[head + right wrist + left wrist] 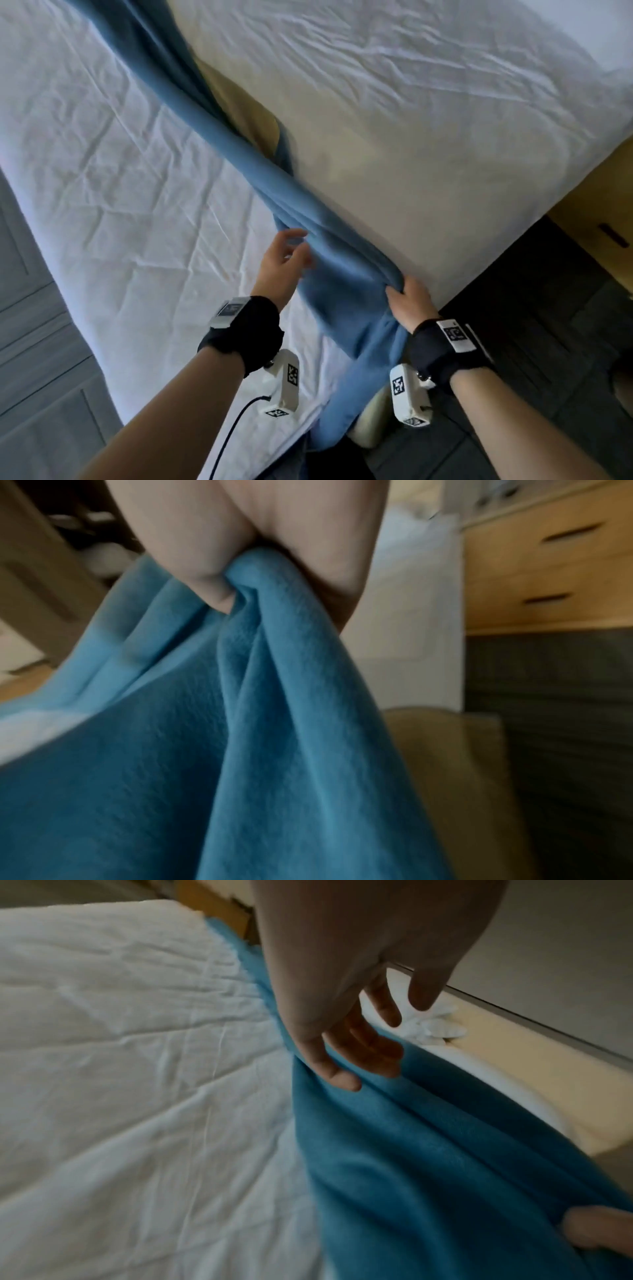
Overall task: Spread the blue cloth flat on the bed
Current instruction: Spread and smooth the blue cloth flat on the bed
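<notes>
The blue cloth (239, 161) is bunched into a long twisted band. It runs from the far left down to my hands, over the gap between two white beds. My right hand (407, 301) grips a gathered end of it in a fist, and the blue cloth (274, 723) hangs in folds below my right hand (219, 569). My left hand (284, 253) is open with spread fingers, touching the band's left edge above the left bed (102, 171). In the left wrist view my left hand (346, 1053) has its thumb on the blue cloth (428, 1150).
A second white bed (411, 102) lies to the right, with a tan strip (246, 113) showing in the gap. Dark floor (548, 342) and a wooden drawer unit (599, 219) are at the right. A grey panelled surface (27, 308) is at the left. A beige object (370, 421) sits below my right wrist.
</notes>
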A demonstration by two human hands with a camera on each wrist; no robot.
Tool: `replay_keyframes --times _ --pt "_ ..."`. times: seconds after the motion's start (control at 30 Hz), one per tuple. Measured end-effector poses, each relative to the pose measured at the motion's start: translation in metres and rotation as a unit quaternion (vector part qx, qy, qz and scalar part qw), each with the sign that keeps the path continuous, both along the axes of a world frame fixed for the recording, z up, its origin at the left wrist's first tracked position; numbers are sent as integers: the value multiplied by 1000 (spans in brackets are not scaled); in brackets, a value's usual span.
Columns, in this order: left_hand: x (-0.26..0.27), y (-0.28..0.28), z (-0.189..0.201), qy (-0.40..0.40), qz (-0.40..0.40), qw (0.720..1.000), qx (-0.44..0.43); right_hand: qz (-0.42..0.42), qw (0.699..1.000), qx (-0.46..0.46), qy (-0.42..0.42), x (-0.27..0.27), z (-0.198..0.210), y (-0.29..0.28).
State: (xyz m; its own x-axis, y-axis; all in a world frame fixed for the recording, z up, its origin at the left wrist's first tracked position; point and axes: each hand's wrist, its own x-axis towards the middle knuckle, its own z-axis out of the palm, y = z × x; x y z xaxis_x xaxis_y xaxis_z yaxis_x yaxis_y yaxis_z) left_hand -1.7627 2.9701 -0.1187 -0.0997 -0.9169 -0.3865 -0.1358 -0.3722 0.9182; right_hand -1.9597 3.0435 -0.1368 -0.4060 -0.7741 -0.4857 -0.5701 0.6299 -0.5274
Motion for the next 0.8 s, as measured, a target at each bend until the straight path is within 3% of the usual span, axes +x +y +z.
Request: replay_keyframes --times 0.07,0.13,0.27,0.37,0.43,0.53,0.63,0.8 --pt "-7 5 -6 -73 -65 995 -19 -35 998 22 55 -33 -10 -6" --pt "-4 15 -24 -157 -71 985 -14 -41 993 68 81 -52 -21 -9" --pt "7 37 -70 -256 -75 957 114 55 992 112 32 -46 -42 -6" --pt "1 41 -91 -247 -57 960 121 76 995 55 -34 -28 -56 0" --pt "-9 36 -97 -181 -13 976 121 76 995 34 -54 -18 -65 2" --pt "-24 28 -97 -77 46 984 155 137 985 60 -91 -4 -75 5" --pt "-24 28 -97 -62 82 981 166 183 976 72 -95 4 -77 8" --pt "6 43 -90 -127 117 975 136 11 996 -19 -81 -31 -61 5"
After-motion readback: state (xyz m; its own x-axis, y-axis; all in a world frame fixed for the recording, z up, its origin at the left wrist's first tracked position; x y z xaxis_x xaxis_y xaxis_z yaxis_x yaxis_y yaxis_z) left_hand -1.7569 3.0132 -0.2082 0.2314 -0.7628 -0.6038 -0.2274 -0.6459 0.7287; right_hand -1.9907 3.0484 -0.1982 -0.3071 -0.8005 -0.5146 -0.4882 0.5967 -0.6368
